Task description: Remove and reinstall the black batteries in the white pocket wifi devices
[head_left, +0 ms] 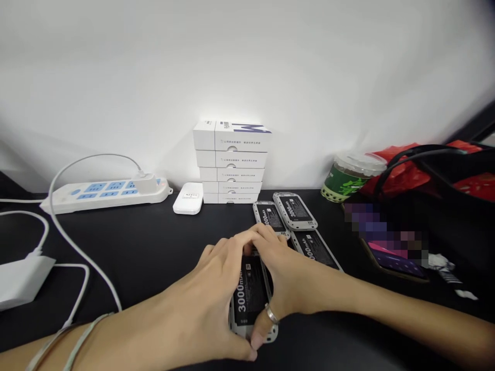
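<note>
My left hand [216, 283] and my right hand [290, 273] are closed around a palm-sized grey electronic device [253, 296], one from each side. Its black battery faces up, marked 3000mAh. Both thumbs meet at its near end, while the fingers arch over the far end and hide it. A silver ring is on my right thumb. Just beyond my fingers lie similar devices: one at the left [270, 216], one at the right [315, 247], and one resting higher [296, 211], partly over its neighbours. My hands partly cover the first.
A stack of white boxes [232, 175] stands against the wall, with a small white device [188, 198] beside it. At left are a power strip [104, 193], cables and a white adapter [25, 281]. A lidded drink cup [350, 178], phone [394, 260] and red bag [406, 172] are at right.
</note>
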